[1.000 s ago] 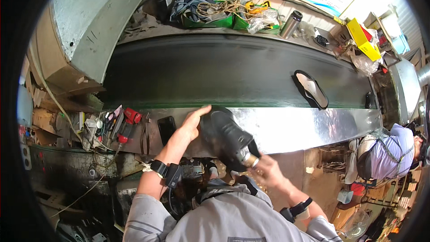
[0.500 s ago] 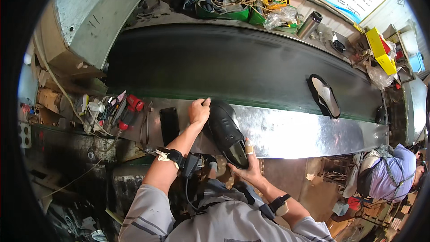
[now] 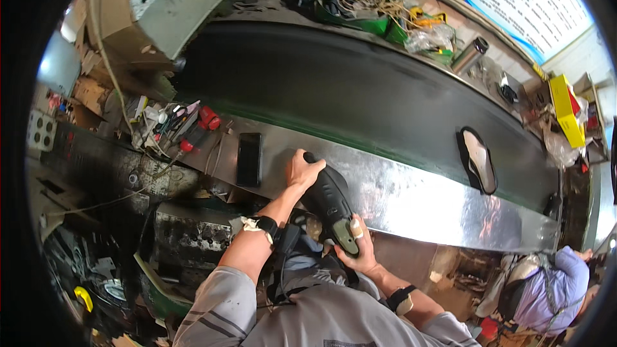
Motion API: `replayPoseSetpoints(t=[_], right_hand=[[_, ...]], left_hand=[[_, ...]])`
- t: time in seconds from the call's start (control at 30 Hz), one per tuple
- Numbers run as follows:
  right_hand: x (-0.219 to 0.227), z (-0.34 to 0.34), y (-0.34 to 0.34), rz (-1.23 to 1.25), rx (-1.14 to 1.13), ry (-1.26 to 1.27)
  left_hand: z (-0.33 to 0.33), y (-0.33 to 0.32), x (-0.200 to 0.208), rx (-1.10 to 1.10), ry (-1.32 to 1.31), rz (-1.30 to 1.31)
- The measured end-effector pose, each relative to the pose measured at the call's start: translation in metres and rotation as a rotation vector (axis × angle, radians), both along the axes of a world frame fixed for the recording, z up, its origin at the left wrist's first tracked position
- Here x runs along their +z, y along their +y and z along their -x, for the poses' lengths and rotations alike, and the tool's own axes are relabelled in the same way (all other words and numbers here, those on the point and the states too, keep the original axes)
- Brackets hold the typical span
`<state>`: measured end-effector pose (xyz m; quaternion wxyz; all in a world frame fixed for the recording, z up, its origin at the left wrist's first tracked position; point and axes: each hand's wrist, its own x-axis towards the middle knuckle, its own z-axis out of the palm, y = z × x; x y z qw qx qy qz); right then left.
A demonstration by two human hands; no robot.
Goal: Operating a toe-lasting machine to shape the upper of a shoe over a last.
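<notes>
A black shoe lies across the shiny metal ledge in front of the dark conveyor belt. My left hand grips its far end on the ledge. My right hand, with tape on one finger, holds the near end at the heel, close to my body. Both wrists wear dark bands. A second shoe sole, black with a pale inner face, rests on the belt to the right.
A black phone lies on the ledge left of my left hand. Red-handled tools and cables crowd the left end. Boxes, a metal flask and clutter line the far side. Another person in a purple top sits at lower right.
The shoe and both hands have shifted slightly left along the ledge, the shoe lying flatter. The view has tilted, so the belt and the sole on it appear further right.
</notes>
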<state>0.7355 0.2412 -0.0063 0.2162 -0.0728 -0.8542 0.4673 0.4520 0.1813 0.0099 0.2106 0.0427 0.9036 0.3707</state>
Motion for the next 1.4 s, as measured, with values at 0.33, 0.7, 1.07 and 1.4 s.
replayPoseSetpoints(t=[0.33,0.7,1.07,1.4], right_hand=[[0.089,0.087,-0.014,1.249,-0.080,-0.697],[0.170,0.116,-0.296,0.852,0.610,-0.428],[0.221,0.113,-0.541,1.176,0.806,-0.758],[0.195,0.148,-0.624,1.274,0.744,-0.748]], left_hand=[[-0.024,-0.117,0.081,0.124,0.108,-0.314],[-0.125,-0.453,0.197,0.875,0.566,-0.285],[-0.278,-0.637,0.218,1.326,0.346,-1.239],[-0.243,-0.663,0.203,1.616,0.227,-1.483]])
